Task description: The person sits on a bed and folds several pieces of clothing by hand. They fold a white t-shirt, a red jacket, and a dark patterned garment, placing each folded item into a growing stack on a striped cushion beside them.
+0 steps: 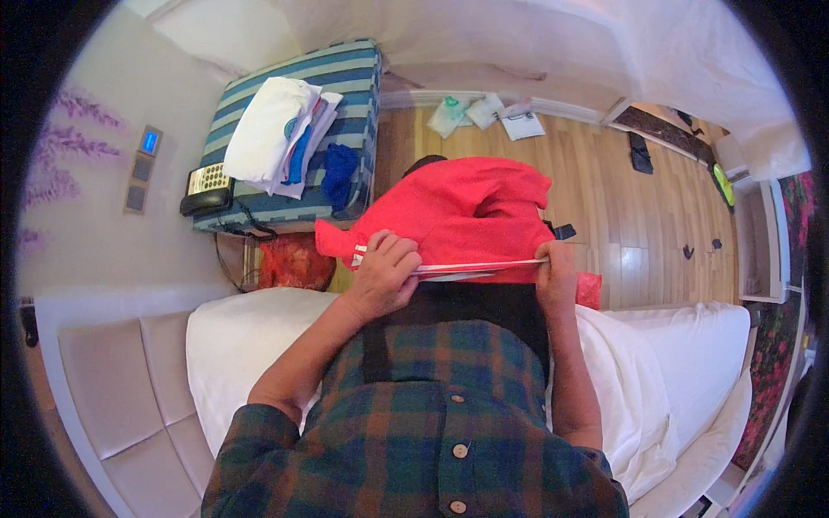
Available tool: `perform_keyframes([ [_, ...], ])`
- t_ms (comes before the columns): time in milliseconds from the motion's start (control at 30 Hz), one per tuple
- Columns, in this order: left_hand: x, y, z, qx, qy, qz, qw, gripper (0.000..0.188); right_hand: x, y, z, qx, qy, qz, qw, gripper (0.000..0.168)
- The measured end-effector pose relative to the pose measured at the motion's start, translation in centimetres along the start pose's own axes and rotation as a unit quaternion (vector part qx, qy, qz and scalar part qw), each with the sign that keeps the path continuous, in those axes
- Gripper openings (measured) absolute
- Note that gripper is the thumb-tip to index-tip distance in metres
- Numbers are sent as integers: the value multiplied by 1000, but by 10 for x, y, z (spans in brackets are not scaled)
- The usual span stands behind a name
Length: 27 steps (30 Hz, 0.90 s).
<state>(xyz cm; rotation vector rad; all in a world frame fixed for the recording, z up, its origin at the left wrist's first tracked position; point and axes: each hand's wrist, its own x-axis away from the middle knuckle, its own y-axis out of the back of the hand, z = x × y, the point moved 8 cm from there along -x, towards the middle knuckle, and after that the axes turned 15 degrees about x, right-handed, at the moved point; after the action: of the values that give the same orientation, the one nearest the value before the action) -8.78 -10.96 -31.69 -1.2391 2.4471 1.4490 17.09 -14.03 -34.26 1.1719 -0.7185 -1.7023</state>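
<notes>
A red garment with white trim (453, 201) lies across my lap and knees, its sleeve ends reaching out to both sides. My left hand (386, 272) grips its near edge at the left, by a small white part. At the right, my right hand (554, 269) pinches the same edge between thumb and fingers, and the white trim runs fairly straight between the two hands. A stack of folded white, blue and red clothes (275, 139) and a crumpled blue cloth (339, 173) rest on a striped surface beyond my left hand.
The striped padded surface (223, 123) also bears a telephone (207, 189) with a cord. A red plastic bag (298, 262) is below it. Plastic packets (486, 110) and dark items (640, 153) lie on the wooden floor. I sit on a bed with white bedding (699, 343).
</notes>
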Motion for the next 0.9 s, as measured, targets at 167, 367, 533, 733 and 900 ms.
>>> perform_keyframes([
  [167, 4, 1, 0, -4, 9, 20, 1000, 26, 11, 1, -2, 42, 50, -7, 998, 10],
  [367, 5, 7, 25, 76, 115, -27, 990, 22, 19, -7, -24, 48, 11, -17, 999, 14],
  [533, -16, 17, 61, 230, 255, -99, 934, 22, -41, -3, -33, -1, -31, 9, 999, 17],
  [733, -13, 20, 67, 106, 170, -94, 975, 25, -66, 5, 13, 93, 76, -43, 992, 20],
  [900, -4, 24, 55, 96, 153, -77, 981, 32, -45, -9, 33, 53, 140, 59, 987, 25],
])
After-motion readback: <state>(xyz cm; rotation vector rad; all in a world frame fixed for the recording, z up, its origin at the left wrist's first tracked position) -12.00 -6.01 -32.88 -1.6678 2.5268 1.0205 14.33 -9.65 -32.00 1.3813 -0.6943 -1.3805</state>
